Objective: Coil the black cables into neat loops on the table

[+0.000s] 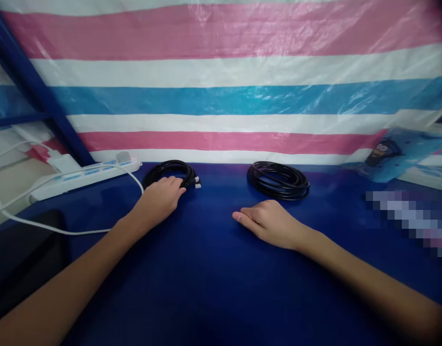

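Two coils of black cable lie at the back of a dark blue table [213, 278]. My left hand [159, 198] rests on the near edge of the left coil [170, 170], fingers curled over the loops; a small plug end sticks out at the coil's right side. My right hand [269, 222] lies on the table, fingers loosely together and pointing left, holding nothing. It sits just in front of the right coil [278, 180] without touching it.
A white power strip [83, 177] with a white cord [44, 226] lies at the back left. A striped pink, white and blue tarp [221, 86] hangs behind the table. A blue cartoon-printed sheet [394, 154] lies at the right. A dark object [22, 259] sits at the left edge.
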### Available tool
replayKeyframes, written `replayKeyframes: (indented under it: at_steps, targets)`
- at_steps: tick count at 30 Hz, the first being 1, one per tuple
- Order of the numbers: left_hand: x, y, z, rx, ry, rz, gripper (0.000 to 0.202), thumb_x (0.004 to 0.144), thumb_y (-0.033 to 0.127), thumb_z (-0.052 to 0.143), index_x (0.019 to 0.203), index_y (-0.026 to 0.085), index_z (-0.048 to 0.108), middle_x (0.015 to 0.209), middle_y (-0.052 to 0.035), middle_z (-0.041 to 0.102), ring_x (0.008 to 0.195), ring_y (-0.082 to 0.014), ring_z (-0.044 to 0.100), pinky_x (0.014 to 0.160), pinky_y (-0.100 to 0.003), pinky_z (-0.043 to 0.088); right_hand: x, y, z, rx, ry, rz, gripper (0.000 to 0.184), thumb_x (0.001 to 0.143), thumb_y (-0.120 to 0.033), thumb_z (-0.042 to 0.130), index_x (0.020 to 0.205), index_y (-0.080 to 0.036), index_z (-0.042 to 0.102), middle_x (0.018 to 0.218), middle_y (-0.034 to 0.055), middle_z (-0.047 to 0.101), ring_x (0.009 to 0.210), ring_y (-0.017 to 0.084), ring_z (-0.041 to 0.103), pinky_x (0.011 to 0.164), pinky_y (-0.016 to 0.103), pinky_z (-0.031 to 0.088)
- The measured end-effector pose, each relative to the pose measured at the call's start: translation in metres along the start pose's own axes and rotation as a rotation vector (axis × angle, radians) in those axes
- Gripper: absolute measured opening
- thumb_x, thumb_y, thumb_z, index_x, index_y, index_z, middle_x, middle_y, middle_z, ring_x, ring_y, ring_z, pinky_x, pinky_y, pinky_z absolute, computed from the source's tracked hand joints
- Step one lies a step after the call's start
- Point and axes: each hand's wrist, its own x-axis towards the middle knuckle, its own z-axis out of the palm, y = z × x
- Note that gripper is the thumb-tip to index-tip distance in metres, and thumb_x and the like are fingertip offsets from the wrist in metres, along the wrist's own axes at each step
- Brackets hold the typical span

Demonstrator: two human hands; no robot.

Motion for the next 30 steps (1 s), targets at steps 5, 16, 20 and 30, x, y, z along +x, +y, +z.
replayKeyframes:
  at_steps: [5, 16, 20, 30]
  targets:
    - [0.001, -0.002, -0.013, 0.075, 0.172, -0.157, 0.044, 0.094, 0.035, 0.021, 0.106, 0.015, 0.057, 0.093, -0.0116, 0.065, 0.082, -0.0216, 0.061, 0.071, -0.033, 0.044, -0.004, 0.004, -0.003, 0.090, 0.004, -0.009, 0.058, 0.096, -0.051, 0.020, 0.066, -0.012, 0.050, 0.059, 0.0014, 0.051, 0.051, 0.004, 0.036, 0.058, 0.025, 0.016]
    - [-0.005, 0.008, -0.074, 0.111, 0.635, -0.397, 0.058, 0.092, 0.044, 0.020, 0.120, 0.010, 0.057, 0.105, -0.0135, 0.061, 0.094, -0.0271, 0.059, 0.070, -0.037, 0.039, -0.003, 0.006, -0.001, 0.459, 0.203, 0.077, 0.044, 0.092, -0.048, 0.038, 0.070, -0.012, 0.051, 0.062, 0.0006, 0.047, 0.056, 0.005, 0.038, 0.061, 0.023, 0.025]
    - [-0.004, 0.067, -0.081, -0.008, 0.715, -0.222, 0.042, 0.094, 0.037, 0.029, 0.113, 0.017, 0.061, 0.097, -0.0060, 0.067, 0.087, -0.0172, 0.062, 0.066, -0.027, 0.039, 0.000, 0.007, -0.005, 0.789, 0.389, 0.168, 0.050, 0.088, -0.053, 0.041, 0.124, -0.019, 0.038, 0.110, 0.0085, 0.054, 0.084, 0.010, 0.056, 0.071, 0.022, 0.043]
    - [0.008, 0.143, -0.037, -1.165, 0.084, 0.010, 0.026, 0.091, 0.037, 0.043, 0.096, 0.019, 0.061, 0.086, 0.0014, 0.065, 0.079, -0.0073, 0.058, 0.072, -0.019, 0.043, -0.017, 0.026, -0.020, 1.093, 0.127, 0.312, 0.043, 0.084, -0.037, 0.043, 0.120, -0.014, 0.048, 0.061, -0.0018, 0.048, 0.040, 0.003, 0.038, 0.034, 0.015, 0.031]
